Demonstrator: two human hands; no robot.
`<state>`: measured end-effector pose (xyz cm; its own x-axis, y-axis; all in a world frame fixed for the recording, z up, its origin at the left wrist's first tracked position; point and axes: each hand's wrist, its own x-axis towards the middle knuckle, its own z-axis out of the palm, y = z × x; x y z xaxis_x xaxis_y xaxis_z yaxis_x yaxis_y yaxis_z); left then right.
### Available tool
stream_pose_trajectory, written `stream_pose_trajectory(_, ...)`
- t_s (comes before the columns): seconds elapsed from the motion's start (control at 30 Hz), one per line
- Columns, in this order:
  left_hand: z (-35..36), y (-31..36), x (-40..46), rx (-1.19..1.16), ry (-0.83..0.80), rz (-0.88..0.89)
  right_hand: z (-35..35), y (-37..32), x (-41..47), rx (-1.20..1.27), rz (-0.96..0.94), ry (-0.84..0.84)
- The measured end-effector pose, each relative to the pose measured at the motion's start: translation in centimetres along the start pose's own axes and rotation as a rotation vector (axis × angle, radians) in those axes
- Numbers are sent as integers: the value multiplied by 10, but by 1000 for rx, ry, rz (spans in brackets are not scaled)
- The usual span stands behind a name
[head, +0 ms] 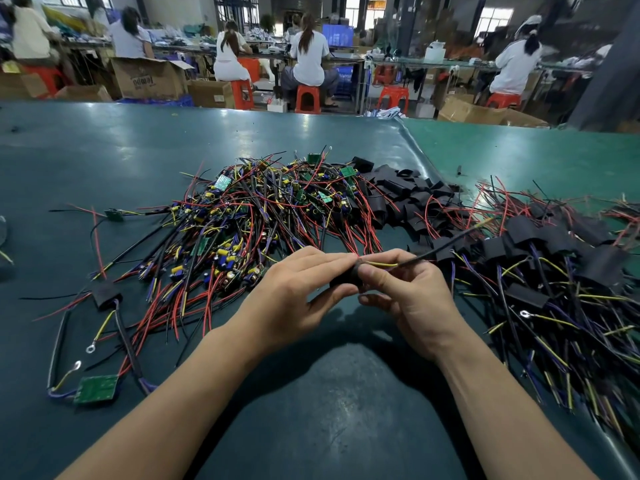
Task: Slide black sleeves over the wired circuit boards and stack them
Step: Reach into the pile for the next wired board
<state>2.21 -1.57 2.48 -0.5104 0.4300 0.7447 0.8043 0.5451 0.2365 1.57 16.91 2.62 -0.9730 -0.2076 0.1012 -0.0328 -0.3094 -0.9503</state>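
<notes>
- While you hold it above the green table mat (311,427), the black sleeve (343,277) sits between both hands, with yellow, red and black wires (408,262) trailing out its right end.
- Your left hand (294,292) grips the sleeve from the left, fingers curled over its top and thumb beneath.
- Your right hand (412,296) pinches the sleeve's right end where the wires leave it.
- Bare wired circuit boards (249,216) lie heaped beyond your hands; sleeved boards (540,251) lie piled to the right.
</notes>
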Motion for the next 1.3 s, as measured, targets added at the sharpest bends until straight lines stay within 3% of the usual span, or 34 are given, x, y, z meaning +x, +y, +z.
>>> stream_pose_trajectory(0.23,-1,-3,-1,45,58,-69,0,-1,1,196,91,0)
stream_pose_trajectory(0.87,-1,-3,0,0,43,-26,1,-2,0,-7,13,38)
stream_pose_trajectory(1.1,-4,0,0,-12,27,-51,8,5,-6,-112,142,-112)
stream_pose_trajectory(1.2,-12,-1,2,100,129,-68,12,4,-2,-98,-56,100)
stream_pose_trajectory(1.3,-15,-1,2,138,263,-89,-1,-9,2,2,-319,544)
